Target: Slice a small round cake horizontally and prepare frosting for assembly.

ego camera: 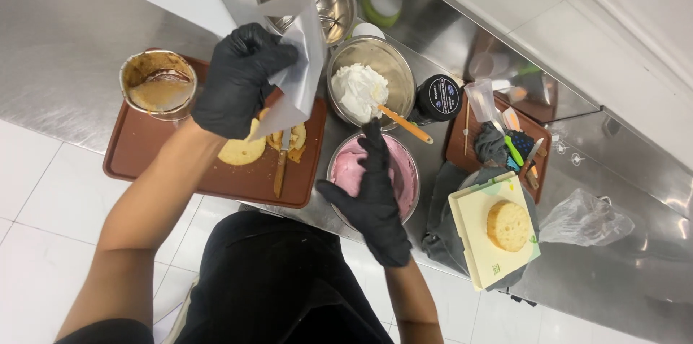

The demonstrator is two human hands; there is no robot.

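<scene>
The left hand (242, 77), in a black glove, is closed around a clear piping bag (289, 62), holding it up over the brown tray (144, 163). On that tray, below the bag, lie cake pieces (245, 149) and a knife (280, 167); a round tin (157, 83) sits at its far-left corner. The right hand (372, 192), also gloved, hovers over the pink cream bowl (404, 171) just right of the tray, fingers loosely spread and holding nothing. Beyond it stands a white cream bowl (369, 80) with an orange spatula (404, 124).
</scene>
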